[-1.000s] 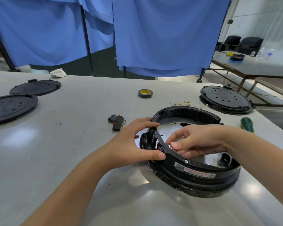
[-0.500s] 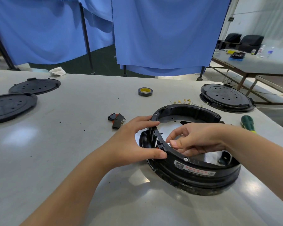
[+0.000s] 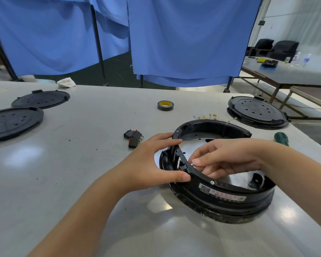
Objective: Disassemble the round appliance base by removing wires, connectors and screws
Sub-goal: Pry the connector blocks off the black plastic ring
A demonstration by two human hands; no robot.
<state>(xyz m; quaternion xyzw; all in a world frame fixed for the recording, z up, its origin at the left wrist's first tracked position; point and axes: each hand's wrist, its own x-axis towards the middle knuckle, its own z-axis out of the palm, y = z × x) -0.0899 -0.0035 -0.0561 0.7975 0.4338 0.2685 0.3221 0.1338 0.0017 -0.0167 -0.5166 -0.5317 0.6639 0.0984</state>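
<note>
1. The round appliance base (image 3: 224, 193) – a black ring with a shiny metal floor – sits on the grey table (image 3: 63, 182) toward its near right side, a white and red label on its near wall.
2. The left hand (image 3: 152, 164) grips the ring's left rim, thumb pressed on the outer wall and fingers curled over the top edge.
3. The right hand (image 3: 228, 158) reaches inside the ring, thumb and forefinger pinching something small at the inner left wall – too small to tell what.
4. Just left of the base lie black and red switches (image 3: 133, 138).
5. A green screwdriver handle (image 3: 281, 138) shows by the table's right edge, past the right forearm.
6. Behind the base lies a string of thin wires with gold terminals (image 3: 209, 116).
7. A finished black base (image 3: 258, 112) stands at the far right; a roll of black tape (image 3: 165, 105) lies mid-table, farther back.
8. Two flat black covers (image 3: 17, 119) lie at the left edge, with a crumpled rag (image 3: 66, 82) at the far edge.
</note>
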